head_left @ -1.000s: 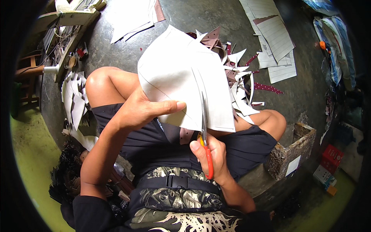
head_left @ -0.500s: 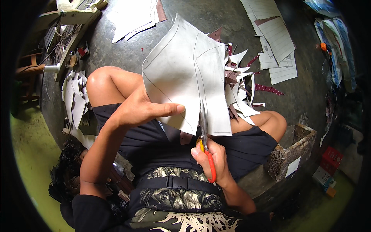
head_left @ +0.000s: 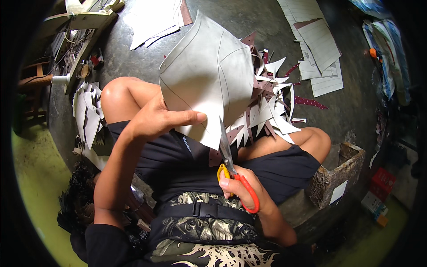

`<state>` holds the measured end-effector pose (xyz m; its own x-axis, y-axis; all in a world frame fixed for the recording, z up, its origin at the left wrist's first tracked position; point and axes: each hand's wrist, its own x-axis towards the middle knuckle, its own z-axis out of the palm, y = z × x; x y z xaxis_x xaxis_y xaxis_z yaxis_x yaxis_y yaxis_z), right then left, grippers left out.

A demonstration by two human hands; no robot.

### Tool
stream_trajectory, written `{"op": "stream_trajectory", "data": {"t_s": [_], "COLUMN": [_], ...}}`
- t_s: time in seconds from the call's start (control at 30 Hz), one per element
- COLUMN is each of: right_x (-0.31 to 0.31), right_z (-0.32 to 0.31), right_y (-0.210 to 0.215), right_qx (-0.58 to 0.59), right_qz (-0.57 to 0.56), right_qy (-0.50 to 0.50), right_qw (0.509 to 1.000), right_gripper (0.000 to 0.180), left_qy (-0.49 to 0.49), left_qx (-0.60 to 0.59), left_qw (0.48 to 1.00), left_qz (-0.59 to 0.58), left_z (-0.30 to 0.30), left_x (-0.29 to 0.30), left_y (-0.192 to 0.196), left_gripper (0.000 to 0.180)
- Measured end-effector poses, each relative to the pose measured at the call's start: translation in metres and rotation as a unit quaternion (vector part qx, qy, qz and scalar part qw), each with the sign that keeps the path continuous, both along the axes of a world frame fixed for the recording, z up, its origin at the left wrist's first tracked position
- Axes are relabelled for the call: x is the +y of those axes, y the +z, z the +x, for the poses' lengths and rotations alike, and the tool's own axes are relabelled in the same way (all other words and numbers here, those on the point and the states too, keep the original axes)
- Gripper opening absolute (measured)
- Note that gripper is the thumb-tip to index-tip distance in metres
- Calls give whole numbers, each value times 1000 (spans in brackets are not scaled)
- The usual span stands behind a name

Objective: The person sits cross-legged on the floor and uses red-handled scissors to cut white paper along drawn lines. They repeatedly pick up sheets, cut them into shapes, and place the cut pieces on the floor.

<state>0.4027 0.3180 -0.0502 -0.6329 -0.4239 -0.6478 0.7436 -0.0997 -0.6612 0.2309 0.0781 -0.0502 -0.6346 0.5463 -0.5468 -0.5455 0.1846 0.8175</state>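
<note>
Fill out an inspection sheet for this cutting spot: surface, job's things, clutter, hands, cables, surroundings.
Surface: dark grey floor; the person sits on it with knees apart.
Job's things: large pale sheet with curved drawn lines, held up over the lap; scissors with orange and yellow handles, blades pointing up at the sheet's lower edge.
Clutter: pointed white and maroon offcuts beyond the right knee; stack of white cut pieces by the left knee; paper sheets at upper right.
Hands: left hand grips the sheet's lower left edge; right hand is in the scissor handles.
Cables: thin wires by the wooden frame, upper left.
Surroundings: small wooden box at right.
</note>
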Motion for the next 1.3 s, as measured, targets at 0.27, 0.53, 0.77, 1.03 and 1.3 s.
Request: {"op": "stream_trajectory", "data": {"t_s": [0.27,0.53,0.77,1.03,1.3], "right_x": [-13,-15,-17,-14,-11], "right_z": [-12,-9,-7,0,-1], "right_y": [1,-3,-4,2,0], "right_qx": [93,223,208,155,210], "right_qz": [60,163,171,189,228], "right_qy": [-74,-102,-113,-101,-87], "right_qw": [991,956,956,964,947], "right_gripper": [33,27,24,23,35], "left_qy": [-11,31,20,-15,-100], "left_qx": [-9,-52,-26,-35,-30], "left_qw": [997,994,996,996,971], "left_qz": [70,93,88,80,214], "left_z": [11,24,24,22,6], "left_x": [6,17,16,10,-14], "left_y": [-1,1,3,6,-15], "left_gripper": [70,87,80,74,87]}}
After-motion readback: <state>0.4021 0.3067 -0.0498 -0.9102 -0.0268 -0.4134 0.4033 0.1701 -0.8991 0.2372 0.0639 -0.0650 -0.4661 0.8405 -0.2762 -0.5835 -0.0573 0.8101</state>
